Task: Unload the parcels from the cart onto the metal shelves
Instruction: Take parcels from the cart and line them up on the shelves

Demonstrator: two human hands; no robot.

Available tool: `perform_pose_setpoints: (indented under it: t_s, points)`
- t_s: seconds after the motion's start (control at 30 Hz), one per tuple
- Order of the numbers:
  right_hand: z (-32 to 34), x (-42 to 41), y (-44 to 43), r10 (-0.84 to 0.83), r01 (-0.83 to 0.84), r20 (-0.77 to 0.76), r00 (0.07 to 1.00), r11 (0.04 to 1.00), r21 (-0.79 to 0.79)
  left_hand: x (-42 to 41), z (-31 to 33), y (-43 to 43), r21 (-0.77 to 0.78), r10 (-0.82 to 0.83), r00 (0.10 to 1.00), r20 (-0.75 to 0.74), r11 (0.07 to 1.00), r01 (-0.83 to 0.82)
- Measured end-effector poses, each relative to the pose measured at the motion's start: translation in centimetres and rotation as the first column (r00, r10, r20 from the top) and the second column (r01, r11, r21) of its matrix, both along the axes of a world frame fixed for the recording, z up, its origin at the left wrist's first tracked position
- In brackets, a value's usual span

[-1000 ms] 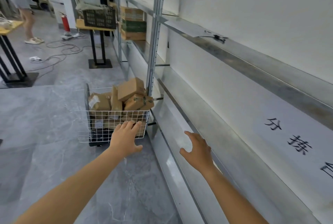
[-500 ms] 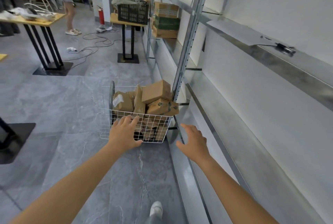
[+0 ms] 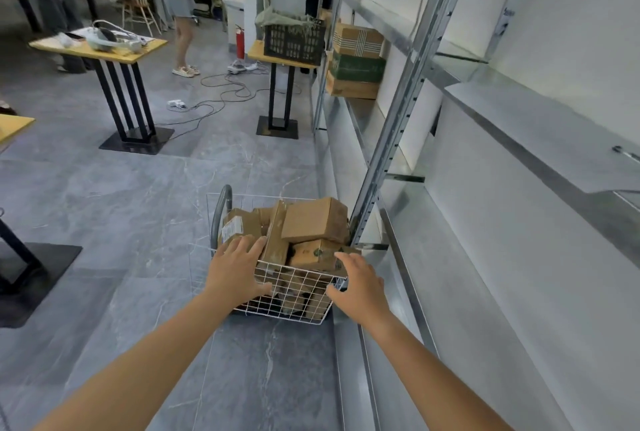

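Brown cardboard parcels (image 3: 313, 228) lie heaped in a white wire-basket cart (image 3: 294, 288), piled above its rim. One carries a white label at the left, and one has a green mark at the near right corner. The cart stands on the grey tiled floor (image 3: 138, 205) just beside the galvanised metal shelves (image 3: 519, 139), its right side close against a perforated steel upright (image 3: 391, 139). A grey curved handle (image 3: 221, 208) rises at its far left corner.

The left hand (image 3: 235, 271) reaches over the near rim with fingers spread wide, fingertips at the labelled parcel and thumb down by the wire. Whether it touches the cardboard I cannot tell. The right hand (image 3: 360, 286) is likewise spread and loose, at the near right corner by the green-marked parcel. Neither hand holds anything.

The job looks to be at its very start: the basket is full, and the shelf boards alongside the cart show no parcels on them. Farther down the run a few stacked cartons (image 3: 356, 63) sit on a shelf, but whether those came from this cart cannot be told. Practically the whole load seems left to lift out and place.

Beyond, a black plastic crate (image 3: 294, 39) sits on a yellow-topped table (image 3: 256, 49), and people stand in the background.
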State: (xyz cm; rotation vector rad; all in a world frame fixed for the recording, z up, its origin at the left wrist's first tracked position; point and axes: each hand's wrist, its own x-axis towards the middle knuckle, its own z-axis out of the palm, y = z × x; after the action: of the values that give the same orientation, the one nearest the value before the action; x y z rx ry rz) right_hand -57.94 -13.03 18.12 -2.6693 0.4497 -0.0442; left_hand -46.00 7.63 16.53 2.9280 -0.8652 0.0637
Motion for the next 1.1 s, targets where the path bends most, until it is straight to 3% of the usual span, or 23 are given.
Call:
perform_pose_setpoints:
  t_s: [0.5,1.1]
  points:
    - [-2.1,9.8,-5.6,0.003,-0.001,-0.038,0.999,0.999,0.037,9.1,-2.0,-4.8,-0.01,0.001,0.997,-0.076,1.0,-0.002]
    - [-5.5,27.6,-7.1,-0.104,0.119,-0.176,0.979,0.99,0.076,27.6,-6.7,-8.3,-0.038,-0.013,0.975,-0.222,0.999,0.005]
